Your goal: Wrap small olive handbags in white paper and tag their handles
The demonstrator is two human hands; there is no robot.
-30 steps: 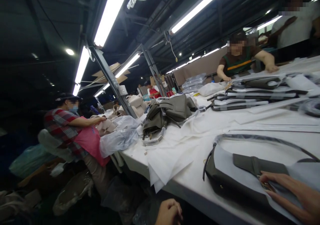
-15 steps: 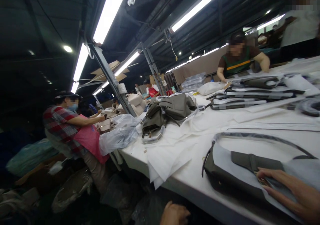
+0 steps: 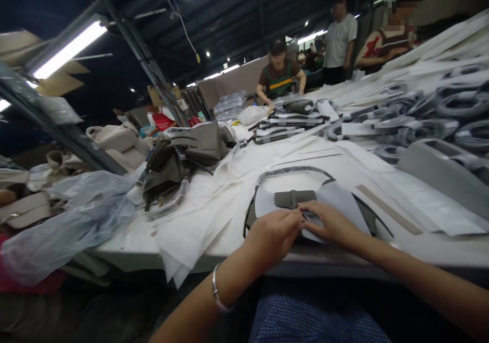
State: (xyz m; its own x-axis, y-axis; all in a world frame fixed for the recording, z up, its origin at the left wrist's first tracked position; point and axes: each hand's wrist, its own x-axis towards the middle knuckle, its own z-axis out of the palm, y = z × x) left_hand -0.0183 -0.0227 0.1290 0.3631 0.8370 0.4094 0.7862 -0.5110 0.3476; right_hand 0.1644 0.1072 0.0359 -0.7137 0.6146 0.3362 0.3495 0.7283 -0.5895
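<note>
A dark olive handbag (image 3: 250, 213) lies near the table's front edge, with pale sheet material (image 3: 344, 200) over its body and a wrapped handle (image 3: 294, 170) arching behind. My left hand (image 3: 277, 231), with a silver bangle on the wrist, is at the bag's front with its fingers closed together. From the right, my right hand (image 3: 328, 221) meets it at the lower end of the bag's flap (image 3: 294, 198). The fingertips of both hands come together there, and what they pinch is hidden.
More olive bags (image 3: 198, 147) are heaped at the left beside plastic wrapping (image 3: 72, 226). Wrapped straps (image 3: 412, 124) and a grey panel (image 3: 439, 175) lie right. A brown strip (image 3: 387, 208) is beside the bag. Co-workers stand beyond the white table (image 3: 237, 190).
The view has swung right, bringing the bag toward the middle. My left hand has risen from below the table edge to the bag's front, joining my right hand at the flap.
</note>
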